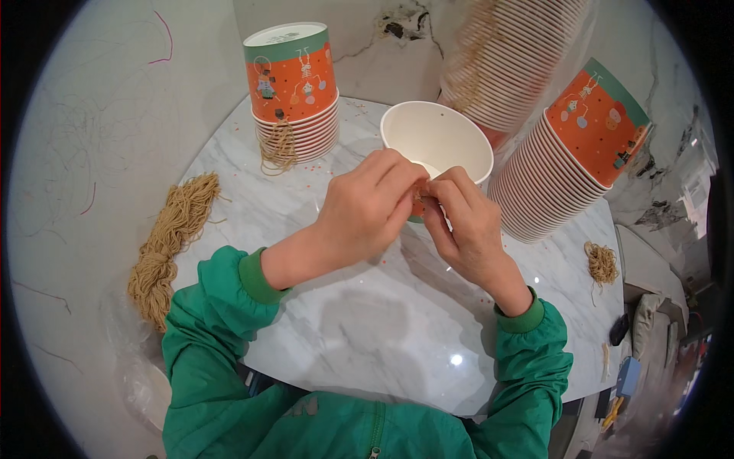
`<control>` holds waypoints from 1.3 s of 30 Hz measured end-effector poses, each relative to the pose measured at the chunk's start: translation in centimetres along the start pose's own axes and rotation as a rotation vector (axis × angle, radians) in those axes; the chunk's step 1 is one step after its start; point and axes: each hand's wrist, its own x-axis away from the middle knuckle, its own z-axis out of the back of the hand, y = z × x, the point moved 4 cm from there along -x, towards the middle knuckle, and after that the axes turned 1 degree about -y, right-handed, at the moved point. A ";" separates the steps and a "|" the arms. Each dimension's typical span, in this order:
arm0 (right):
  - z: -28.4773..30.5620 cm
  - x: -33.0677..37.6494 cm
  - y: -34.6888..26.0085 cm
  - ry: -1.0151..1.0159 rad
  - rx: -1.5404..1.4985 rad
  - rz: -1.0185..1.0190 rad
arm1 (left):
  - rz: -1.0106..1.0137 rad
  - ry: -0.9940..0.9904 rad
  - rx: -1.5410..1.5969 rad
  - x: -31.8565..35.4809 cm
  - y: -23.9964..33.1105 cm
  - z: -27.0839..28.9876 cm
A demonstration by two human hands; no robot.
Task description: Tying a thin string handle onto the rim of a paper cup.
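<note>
A white-lined paper bucket (437, 136) stands upright on the marble table with its mouth facing up. My left hand (368, 200) and my right hand (466, 226) meet at its near side, fingertips pinched together. Only a little of the orange and green outer wall shows below them. What the fingertips pinch is small and mostly hidden. To the left stands an upside-down stack of orange and green paper buckets (294, 84), with a loop of tan cord (278, 148) hanging at its lower rims.
A skein of tan cord (174, 237) lies along the left table edge, a small bundle of cord (602, 264) at the right. A tilted bucket stack (562, 161) stands right, and a tall plastic-wrapped stack (512, 65) behind. Orange specks dot the marble table (336, 336).
</note>
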 end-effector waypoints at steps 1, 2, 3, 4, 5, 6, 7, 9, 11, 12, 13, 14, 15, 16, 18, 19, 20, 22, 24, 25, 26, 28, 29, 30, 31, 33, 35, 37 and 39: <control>-0.1 0.0 0.0 -0.010 -0.008 0.003 | 0.128 -0.022 0.120 0.3 -0.6 -0.2; -0.1 -0.1 0.0 -0.010 -0.012 0.004 | 0.256 -0.043 0.240 0.5 -1.2 -0.4; -0.1 0.0 0.2 -0.017 -0.040 -0.018 | 0.257 -0.044 0.243 0.5 -1.1 -0.5; -0.1 0.1 0.4 -0.023 -0.070 -0.039 | 0.400 -0.084 0.397 0.6 -1.5 -0.8; -0.1 0.2 0.5 -0.025 -0.069 -0.041 | 0.543 -0.124 0.552 0.8 -1.8 -1.2; -0.1 0.3 0.7 -0.030 -0.100 -0.074 | 0.544 -0.124 0.550 0.7 -1.8 -1.1; -0.2 0.3 0.8 -0.035 -0.130 -0.107 | 0.575 -0.139 0.572 0.7 -1.8 -1.1; -0.3 0.4 1.1 -0.027 -0.178 -0.127 | 0.607 -0.154 0.593 0.8 -2.1 -1.2; -0.3 0.3 1.3 -0.019 -0.226 -0.147 | 0.457 -0.141 0.437 0.7 -2.0 -1.0; -0.3 0.3 1.3 -0.012 -0.223 -0.145 | 0.457 -0.141 0.435 0.8 -2.0 -0.9; -0.3 0.3 1.4 -0.004 -0.220 -0.144 | 0.415 -0.138 0.392 0.7 -1.8 -0.8; -0.4 0.3 1.4 -0.004 -0.222 -0.143 | 0.372 -0.134 0.349 0.7 -1.6 -0.6; -0.3 0.3 1.5 -0.002 -0.213 -0.146 | 0.369 -0.135 0.353 0.6 -1.4 -0.7; -0.3 0.4 1.6 0.000 -0.203 -0.148 | 0.385 -0.126 0.379 0.5 -1.3 -0.8; -0.4 0.7 1.7 0.015 -0.186 -0.160 | 0.400 -0.118 0.406 0.5 -0.9 -0.8; -0.5 0.8 1.7 0.029 -0.172 -0.171 | 0.384 -0.103 0.391 0.5 -0.7 -0.7; -0.4 0.7 1.6 0.030 -0.171 -0.172 | 0.368 -0.088 0.376 0.4 -0.4 -0.7; -0.3 0.6 1.4 0.029 -0.173 -0.181 | 0.319 -0.049 0.316 0.2 0.1 -0.4; -0.4 0.6 1.4 0.030 -0.171 -0.184 | 0.272 -0.011 0.257 0.2 0.2 -0.2; -0.5 0.6 1.5 0.032 -0.169 -0.188 | 0.194 0.012 0.218 0.2 0.3 -0.1; -0.6 0.6 1.6 0.031 -0.172 -0.188 | 0.117 0.034 0.177 0.3 0.4 0.0; -0.3 0.5 1.3 0.039 -0.111 -0.160 | 0.046 0.011 0.148 0.2 0.8 0.4; -0.2 0.5 1.2 0.039 -0.110 -0.160 | -0.023 -0.012 0.117 0.1 1.1 0.4; -0.2 0.4 1.2 0.047 -0.111 -0.153 | -0.022 -0.012 0.118 0.2 1.0 0.3; -0.1 0.4 1.1 0.055 -0.112 -0.146 | 0.008 -0.015 0.089 0.3 0.8 -0.1; -0.2 0.5 1.2 0.046 -0.117 -0.152 | 0.039 -0.017 0.059 0.6 0.5 -0.5; -0.2 0.5 1.2 0.038 -0.122 -0.157 | 0.145 0.004 0.057 0.8 -0.1 -0.7; -0.3 0.5 1.0 0.034 -0.125 -0.152 | 0.186 0.004 0.084 0.9 -0.3 -0.7; -0.3 0.5 1.0 0.038 -0.127 -0.149 | 0.228 0.005 0.114 0.8 -0.4 -0.6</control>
